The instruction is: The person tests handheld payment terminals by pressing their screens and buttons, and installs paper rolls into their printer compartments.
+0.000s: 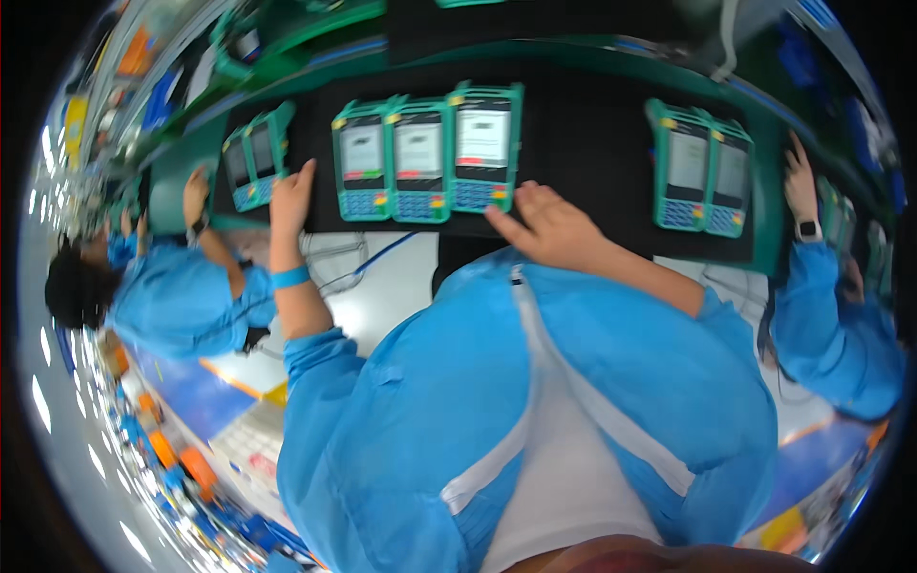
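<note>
Three green handheld card terminals with lit screens stand side by side in front of me: a left one (363, 158), a middle one (418, 158) and a right one (485, 143). My right hand (554, 227) is open, thumb and fingers apart, just beside the lower right corner of the right terminal. Whether its thumb touches the keypad I cannot tell. My left hand (292, 199) is raised left of the group, between it and a pair of dark-screened terminals (254, 160). Its fingers point upward, slightly blurred, with nothing seen in them.
Another pair of terminals (705, 172) lies on the black mat (587, 124) at the right. A co-worker (181, 296) on the left has a hand near the dark-screened pair. A second co-worker (826, 320) is on the right. Cables (334, 258) hang below the mat.
</note>
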{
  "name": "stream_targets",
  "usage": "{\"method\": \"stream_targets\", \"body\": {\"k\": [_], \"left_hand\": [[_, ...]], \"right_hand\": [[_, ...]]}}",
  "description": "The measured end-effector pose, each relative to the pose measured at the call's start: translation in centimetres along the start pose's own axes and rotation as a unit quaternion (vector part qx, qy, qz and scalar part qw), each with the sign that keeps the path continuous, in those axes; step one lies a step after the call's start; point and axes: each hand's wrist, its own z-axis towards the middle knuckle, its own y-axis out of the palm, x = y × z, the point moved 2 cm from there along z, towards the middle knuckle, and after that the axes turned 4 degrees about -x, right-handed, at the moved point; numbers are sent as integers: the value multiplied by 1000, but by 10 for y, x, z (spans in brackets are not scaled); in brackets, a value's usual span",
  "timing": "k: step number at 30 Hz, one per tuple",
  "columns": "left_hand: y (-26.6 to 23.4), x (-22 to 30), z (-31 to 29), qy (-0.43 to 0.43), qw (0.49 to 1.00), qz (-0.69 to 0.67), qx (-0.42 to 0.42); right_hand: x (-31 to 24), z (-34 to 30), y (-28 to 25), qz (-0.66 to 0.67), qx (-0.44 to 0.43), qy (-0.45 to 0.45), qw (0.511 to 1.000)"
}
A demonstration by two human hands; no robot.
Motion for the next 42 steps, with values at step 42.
{"method": "stream_targets", "body": {"k": [42], "left_hand": [[81,117,-36,101,845,476,222]], "right_hand": [[195,-215,-130,239,185,516,802]]}}
